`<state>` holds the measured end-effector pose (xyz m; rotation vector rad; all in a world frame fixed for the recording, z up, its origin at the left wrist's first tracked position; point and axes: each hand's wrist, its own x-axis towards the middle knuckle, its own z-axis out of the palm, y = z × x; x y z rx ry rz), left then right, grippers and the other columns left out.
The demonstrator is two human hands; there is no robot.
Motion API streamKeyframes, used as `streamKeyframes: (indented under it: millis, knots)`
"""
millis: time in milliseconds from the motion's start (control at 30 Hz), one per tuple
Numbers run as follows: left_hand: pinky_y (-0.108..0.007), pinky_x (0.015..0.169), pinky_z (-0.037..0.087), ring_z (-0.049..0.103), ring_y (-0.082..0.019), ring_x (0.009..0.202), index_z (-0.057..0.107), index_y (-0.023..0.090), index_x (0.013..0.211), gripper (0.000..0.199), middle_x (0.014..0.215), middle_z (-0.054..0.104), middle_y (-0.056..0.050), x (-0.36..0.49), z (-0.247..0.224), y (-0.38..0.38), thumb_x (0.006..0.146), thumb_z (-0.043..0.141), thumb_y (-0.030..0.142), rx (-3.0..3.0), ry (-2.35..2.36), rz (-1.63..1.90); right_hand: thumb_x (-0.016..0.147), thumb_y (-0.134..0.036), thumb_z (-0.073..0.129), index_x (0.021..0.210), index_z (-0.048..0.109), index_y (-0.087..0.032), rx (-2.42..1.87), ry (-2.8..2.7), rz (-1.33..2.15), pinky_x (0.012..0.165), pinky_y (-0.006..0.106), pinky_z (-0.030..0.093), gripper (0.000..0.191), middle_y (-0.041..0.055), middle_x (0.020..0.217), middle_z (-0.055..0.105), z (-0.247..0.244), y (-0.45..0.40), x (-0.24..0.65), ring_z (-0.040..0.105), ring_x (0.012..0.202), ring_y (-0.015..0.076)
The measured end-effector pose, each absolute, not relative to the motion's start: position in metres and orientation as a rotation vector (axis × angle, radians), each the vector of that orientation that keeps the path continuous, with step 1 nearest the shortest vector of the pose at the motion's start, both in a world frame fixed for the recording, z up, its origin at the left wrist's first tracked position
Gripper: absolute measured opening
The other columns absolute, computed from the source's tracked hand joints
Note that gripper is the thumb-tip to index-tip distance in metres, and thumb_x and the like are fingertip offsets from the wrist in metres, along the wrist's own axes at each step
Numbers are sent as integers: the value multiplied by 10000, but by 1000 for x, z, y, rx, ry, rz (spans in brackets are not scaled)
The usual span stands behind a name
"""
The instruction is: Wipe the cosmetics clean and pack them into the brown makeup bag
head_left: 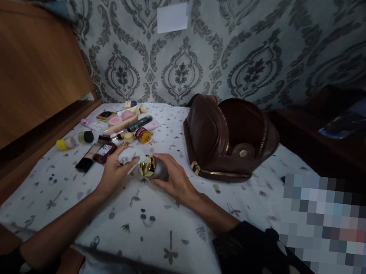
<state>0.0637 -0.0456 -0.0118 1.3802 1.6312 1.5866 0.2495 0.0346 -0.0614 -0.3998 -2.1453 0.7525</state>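
In my left hand [117,167] is a crumpled white cloth or tissue [131,154], pinched between thumb and fingers. My right hand [175,177] grips a small jar with a shiny gold lid [147,166], tipped so that the lid faces left toward the cloth. The jar's body is partly hidden by my fingers. Just left of my left hand lie a dark red-brown bottle with a label [104,152] and a black-and-beige bottle [88,157]. Beyond the hands lies a bottle with a red label and yellow end [143,135].
A brown leather bag [207,135] stands unzipped on the patterned white cloth [146,237] at right. Farther left are a dark green tube [139,123], a pink compact [115,121], a yellow-capped bottle [66,143] and several other cosmetics. A wooden panel [30,64] borders the left side.
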Motion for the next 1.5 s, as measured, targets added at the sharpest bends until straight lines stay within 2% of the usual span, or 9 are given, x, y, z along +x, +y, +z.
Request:
streamKeyframes:
  millis: [300, 600, 1167, 1500]
  knots:
    - [-224, 581, 411, 517, -127, 624, 609, 165, 865, 283, 706, 591, 32, 57, -12, -44, 693, 736, 351, 1408, 1661, 1486, 760, -231, 774, 1310, 484, -227, -484, -2125, 806, 1002, 421, 475, 622, 102, 1259, 596, -58, 34, 250, 574, 1181, 256]
    - [-222, 590, 400, 511, -128, 632, 617, 160, 875, 326, 715, 596, 25, 54, -3, -49, 647, 773, 335, 1411, 1580, 1294, 704, -239, 811, 1269, 515, -209, -562, -2070, 824, 994, 391, 481, 638, 87, 1239, 624, -58, 37, 248, 601, 1147, 252]
    - [-233, 689, 451, 553, -139, 716, 623, 185, 901, 267, 784, 618, 29, 62, -16, -38, 717, 774, 306, 1376, 1439, 1612, 844, -286, 700, 1384, 425, -250, -337, -2203, 666, 1042, 469, 463, 607, 122, 1295, 557, -58, 32, 250, 523, 1233, 277]
    - [-234, 652, 416, 507, -132, 670, 584, 179, 857, 302, 723, 564, 43, 55, -18, -32, 695, 760, 363, 1386, 1564, 1577, 774, -242, 757, 1318, 497, -235, -468, -2134, 785, 1022, 414, 468, 603, 96, 1260, 597, -59, 34, 250, 569, 1192, 252]
